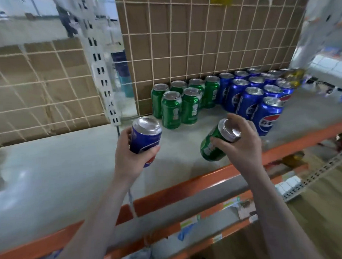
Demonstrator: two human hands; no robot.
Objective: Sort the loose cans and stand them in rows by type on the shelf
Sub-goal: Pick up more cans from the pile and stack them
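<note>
Behind both hands, the shelf point(51, 172) already holds green rows point(181, 101) and blue rows point(256, 95); the left hand point(132, 152) clamps a blue can point(146, 138), the right hand point(242, 142) a green can point(215, 145), both unplaced.

Green cans point(171, 110) w/ silver tops beside blue cans point(248, 101) w/ red-white logo; pale grey shelf point(70, 171), orange front rail point(187, 187); brown cardboard point(201, 37) behind cream wire grid.

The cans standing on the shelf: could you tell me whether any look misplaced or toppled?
Nothing stands out: the green cans stand upright together on the left, the blue cans upright on the right, none toppled.
</note>
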